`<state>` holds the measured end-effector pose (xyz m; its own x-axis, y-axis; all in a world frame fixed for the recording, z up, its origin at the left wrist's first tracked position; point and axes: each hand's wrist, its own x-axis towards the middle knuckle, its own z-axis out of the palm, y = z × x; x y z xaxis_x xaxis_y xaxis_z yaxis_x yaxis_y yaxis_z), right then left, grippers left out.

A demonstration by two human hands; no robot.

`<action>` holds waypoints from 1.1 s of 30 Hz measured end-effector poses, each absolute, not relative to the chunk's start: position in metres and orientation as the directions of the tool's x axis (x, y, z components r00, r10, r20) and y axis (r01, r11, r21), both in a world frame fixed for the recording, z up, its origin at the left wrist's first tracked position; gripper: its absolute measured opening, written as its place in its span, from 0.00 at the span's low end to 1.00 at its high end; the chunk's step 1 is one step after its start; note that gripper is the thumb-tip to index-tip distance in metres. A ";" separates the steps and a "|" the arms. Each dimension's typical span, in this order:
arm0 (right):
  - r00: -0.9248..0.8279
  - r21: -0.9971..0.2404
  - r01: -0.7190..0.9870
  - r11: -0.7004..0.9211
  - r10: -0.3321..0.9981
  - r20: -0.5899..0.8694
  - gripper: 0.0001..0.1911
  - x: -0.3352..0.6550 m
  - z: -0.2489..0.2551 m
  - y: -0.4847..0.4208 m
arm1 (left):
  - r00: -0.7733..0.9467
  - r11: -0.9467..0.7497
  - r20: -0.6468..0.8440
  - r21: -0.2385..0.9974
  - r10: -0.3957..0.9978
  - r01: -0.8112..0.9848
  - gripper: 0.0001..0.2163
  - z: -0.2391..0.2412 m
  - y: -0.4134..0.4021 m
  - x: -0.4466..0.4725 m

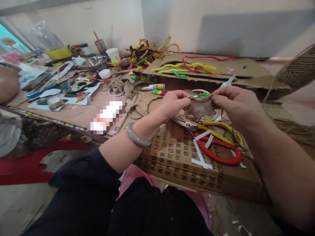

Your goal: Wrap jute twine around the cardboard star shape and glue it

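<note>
Both my hands hold a small brown cardboard shape (200, 109) above a printed cardboard box (172, 157) on my lap. My left hand (176, 103), with a pale bangle on its wrist, pinches the shape's left edge. My right hand (233, 105) pinches its right edge, and a jute strand runs along the top between my fingers. Just under the shape lie scissors with yellow handles (216, 129) and scissors with red handles (219, 150), among white paper strips.
Woven jute pieces (137, 96) and a glue bottle (155, 87) lie on the table beyond. Coloured pipe cleaners (187, 67) rest on flat cardboard. A twine spool (297, 70) is at right. Cups, a metal bowl (94, 60) and paper cutouts crowd the left.
</note>
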<state>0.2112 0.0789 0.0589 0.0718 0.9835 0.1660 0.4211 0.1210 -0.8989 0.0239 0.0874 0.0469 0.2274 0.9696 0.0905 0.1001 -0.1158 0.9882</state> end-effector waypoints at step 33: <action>0.050 -0.941 0.313 0.128 0.987 0.151 0.10 0.206 0.063 0.080 | 0.255 -0.031 -0.013 0.986 0.967 0.165 0.01 0.051 0.081 0.023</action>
